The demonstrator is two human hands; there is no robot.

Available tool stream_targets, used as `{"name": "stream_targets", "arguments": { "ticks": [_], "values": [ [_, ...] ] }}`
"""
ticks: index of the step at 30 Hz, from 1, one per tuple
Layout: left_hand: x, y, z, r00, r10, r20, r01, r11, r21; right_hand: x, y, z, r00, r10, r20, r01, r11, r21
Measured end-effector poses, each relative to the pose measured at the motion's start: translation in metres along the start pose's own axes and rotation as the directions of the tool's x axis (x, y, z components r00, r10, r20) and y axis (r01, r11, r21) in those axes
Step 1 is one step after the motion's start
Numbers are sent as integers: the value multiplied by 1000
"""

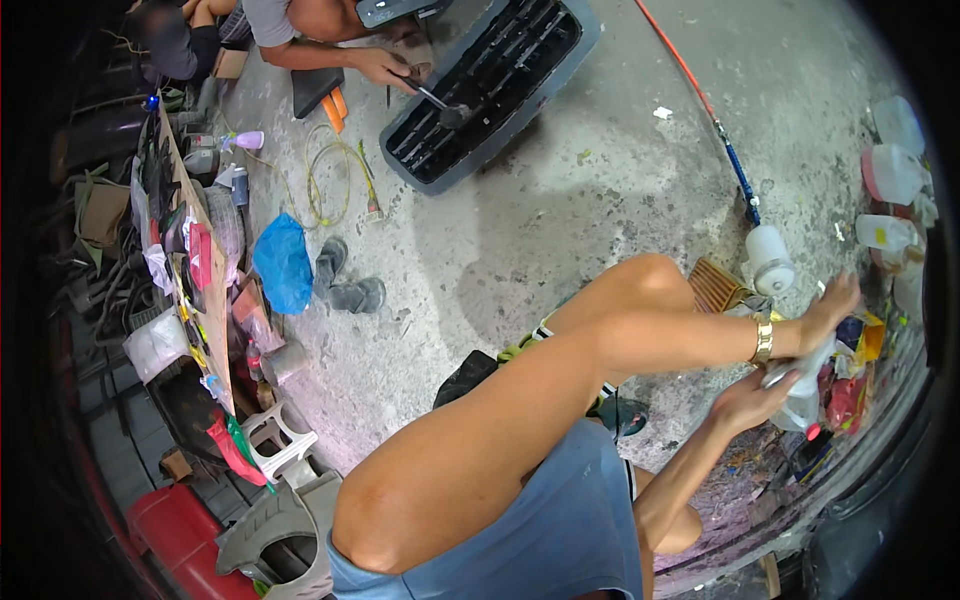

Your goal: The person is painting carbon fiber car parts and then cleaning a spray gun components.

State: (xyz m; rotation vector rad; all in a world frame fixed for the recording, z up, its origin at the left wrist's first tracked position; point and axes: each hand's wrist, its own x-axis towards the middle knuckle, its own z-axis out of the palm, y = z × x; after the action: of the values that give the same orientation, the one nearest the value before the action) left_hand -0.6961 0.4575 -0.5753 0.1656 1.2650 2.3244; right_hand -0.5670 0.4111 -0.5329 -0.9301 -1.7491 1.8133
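Note:
My left hand, with a gold watch at its wrist, is above a pale translucent plastic container at the right; its fingers are blurred, so their grip is unclear. Just below it, my right hand has its fingers closed on the container, near a shiny part. A red cap shows low on that side. A white canister on a blue-and-red line lies just beyond my hands, beside a brown slatted piece.
Another person's hand holds a round-headed tool over a black slatted panel; someone else sits behind. Plastic jugs line the right. Cluttered board, blue bag, sandals and white stool are left.

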Motion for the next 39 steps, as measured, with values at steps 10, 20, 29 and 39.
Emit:
{"name": "stream_targets", "arguments": {
  "ticks": [10,20,29,39],
  "values": [
    [-30,13,16,991,-3,130,45,947,-317,122,-3,9,935,-86,345,7,975,224],
    [-11,50,-21,945,305,119,-302,952,-43,-1,-10,12,924,381,-21,-358,884,302],
    [-34,41,6,930,40,366,-216,864,455,93,-34,18,997,-3,82,-26,938,346],
    [-4,6,-2,977,-15,215,73,962,-262,68,33,-19,998,29,48,-27,999,-37]
  ]
}}
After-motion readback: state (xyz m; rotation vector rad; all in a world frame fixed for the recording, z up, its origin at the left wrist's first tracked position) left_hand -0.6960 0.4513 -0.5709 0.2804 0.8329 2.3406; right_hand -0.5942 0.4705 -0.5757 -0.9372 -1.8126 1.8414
